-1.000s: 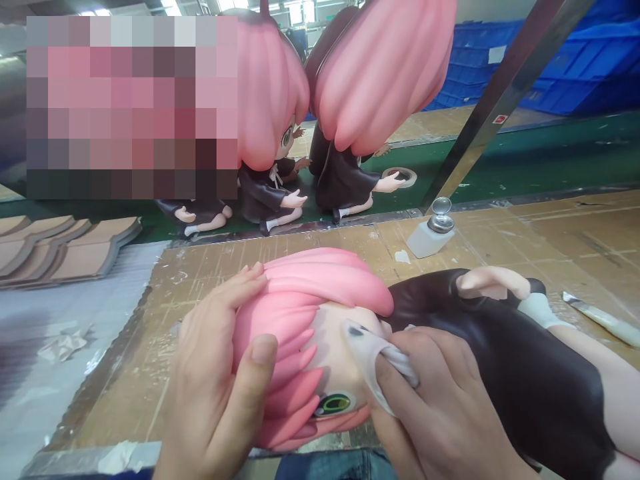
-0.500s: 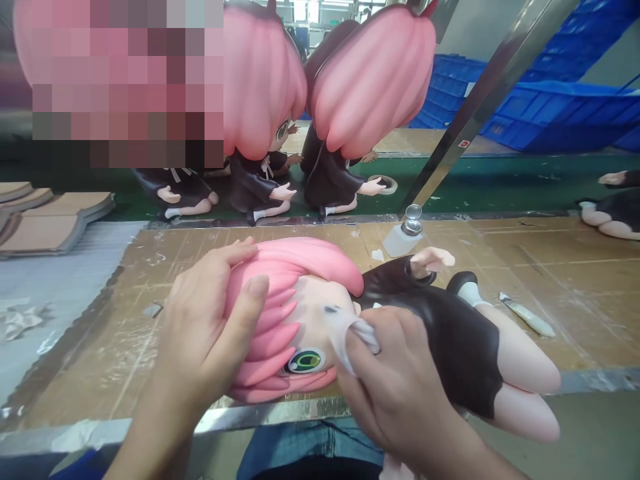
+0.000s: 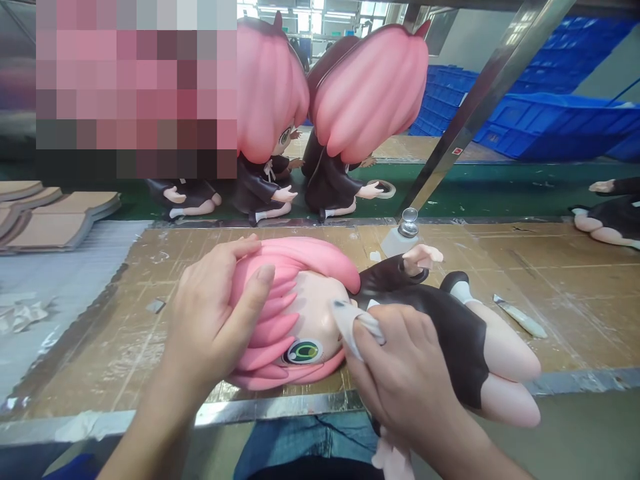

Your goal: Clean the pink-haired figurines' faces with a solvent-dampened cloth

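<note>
A large figure with pink hair (image 3: pixel 280 327) and a black dress (image 3: pixel 455 333) lies on its back across the bench, head to the left. One green eye (image 3: pixel 303 351) shows on the near side of its face; the far side is bare. My left hand (image 3: pixel 215 307) rests spread on the hair, thumb apart from the fingers. In my right hand (image 3: pixel 395 360), a white cloth (image 3: pixel 353 323) is bunched, with a dark smudge at its tip, beside the lower face. Part of the cloth hangs below that hand.
Behind the figure stands a bottle with a metal top (image 3: pixel 400 237). A tube (image 3: pixel 520 317) lies by the legs. Similar figures (image 3: pixel 373 93) kneel on the green strip (image 3: pixel 450 193), near a tape roll (image 3: pixel 385 190). Cardboard pieces (image 3: pixel 55 217) are at left, blue crates (image 3: pixel 550 127) behind.
My right hand and the cloth have moved slightly right, off the face's middle towards its lower edge. The figure has shifted a little, its legs up and left in view. My left hand keeps its hold.
</note>
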The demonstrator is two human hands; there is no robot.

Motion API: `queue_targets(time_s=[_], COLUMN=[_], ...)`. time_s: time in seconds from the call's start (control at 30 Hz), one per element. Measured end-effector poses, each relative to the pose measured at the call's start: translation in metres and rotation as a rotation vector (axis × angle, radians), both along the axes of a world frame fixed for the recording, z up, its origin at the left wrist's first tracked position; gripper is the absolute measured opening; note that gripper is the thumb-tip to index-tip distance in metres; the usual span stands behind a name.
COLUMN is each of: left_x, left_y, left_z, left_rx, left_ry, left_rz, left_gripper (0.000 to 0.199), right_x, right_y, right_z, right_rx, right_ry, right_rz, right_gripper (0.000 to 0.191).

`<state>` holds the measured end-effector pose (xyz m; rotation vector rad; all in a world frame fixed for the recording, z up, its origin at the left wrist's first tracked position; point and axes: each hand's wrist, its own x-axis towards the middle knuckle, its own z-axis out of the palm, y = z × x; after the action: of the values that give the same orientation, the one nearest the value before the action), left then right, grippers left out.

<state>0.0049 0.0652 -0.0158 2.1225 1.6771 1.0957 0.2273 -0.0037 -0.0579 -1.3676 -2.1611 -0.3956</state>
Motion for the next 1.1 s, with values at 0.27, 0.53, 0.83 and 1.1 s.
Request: queue_targets(time_s=[0.27, 0.53, 0.83, 1.1], left_x=[0.0, 0.003, 0.001, 0.002], left_y=[-0.001, -0.003, -0.005, -0.004], left_z=[0.001, 0.002, 0.003, 0.003], left_rx=[-0.014, 0.0, -0.011, -0.029], left_ry=[-0.024, -0.023, -0.045, -0.04], left_rz=[0.0, -0.001, -0.009, -0.013], left_gripper=[0.044, 0.043, 0.041, 0.04], right_x=[-0.011, -0.016, -0.024, -0.024], right_y=[0.007, 0.014, 0.024, 0.029], right_z=[0.004, 0.0, 0.003, 0.004], right_rx=[-0.043, -0.038, -0.058, -0.035], right_ry=[0.114, 0.057, 0.133, 0.14], right_rz=[0.078, 0.048, 0.164, 0.169], right_gripper=[0.017, 0.024, 0.023, 0.026])
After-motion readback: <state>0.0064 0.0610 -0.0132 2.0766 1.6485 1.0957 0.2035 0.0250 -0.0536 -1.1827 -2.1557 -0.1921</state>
